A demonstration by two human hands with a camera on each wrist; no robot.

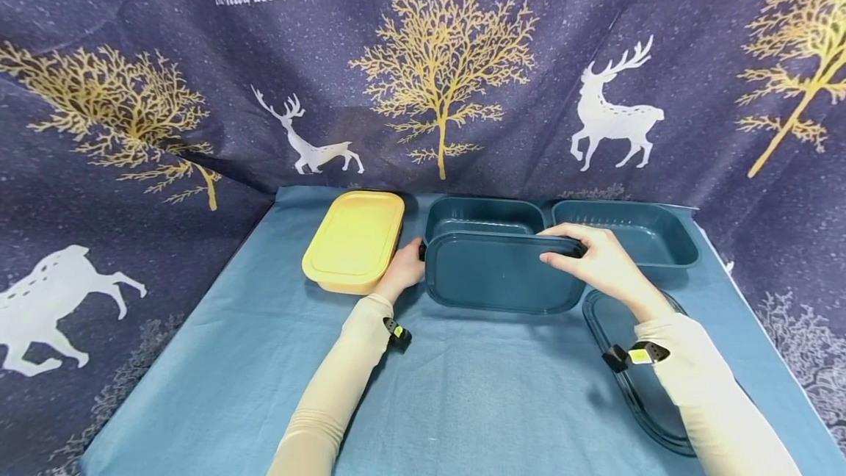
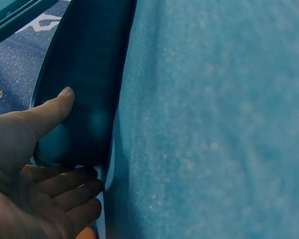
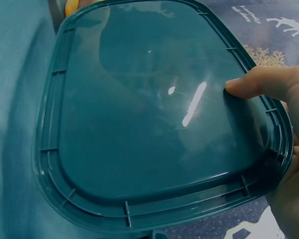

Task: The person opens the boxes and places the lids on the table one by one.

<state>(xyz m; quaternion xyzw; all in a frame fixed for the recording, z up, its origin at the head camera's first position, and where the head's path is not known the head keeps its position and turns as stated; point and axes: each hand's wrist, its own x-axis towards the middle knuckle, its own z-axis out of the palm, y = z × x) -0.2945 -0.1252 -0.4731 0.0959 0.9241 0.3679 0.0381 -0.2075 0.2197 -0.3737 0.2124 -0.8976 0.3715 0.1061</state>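
Observation:
My right hand (image 1: 598, 259) grips a dark teal lid (image 1: 505, 274) at its right end. The thumb lies on the lid's ribbed inner face in the right wrist view, and the other fingers are behind it. The lid stands tilted up in front of a teal rectangular container (image 1: 485, 213), covering much of its front. At that container's left end is my left hand (image 1: 405, 268). In the left wrist view its thumb presses on the container's side wall (image 2: 84, 74) while the fingers sit round the corner.
A yellow lidded container (image 1: 357, 233) stands just left of my left hand. Behind my right hand is a second teal container (image 1: 651, 230), uncovered. Another teal lid (image 1: 651, 373) lies on the blue cloth (image 1: 463, 395) under my right forearm. A patterned curtain (image 1: 463, 94) hangs behind.

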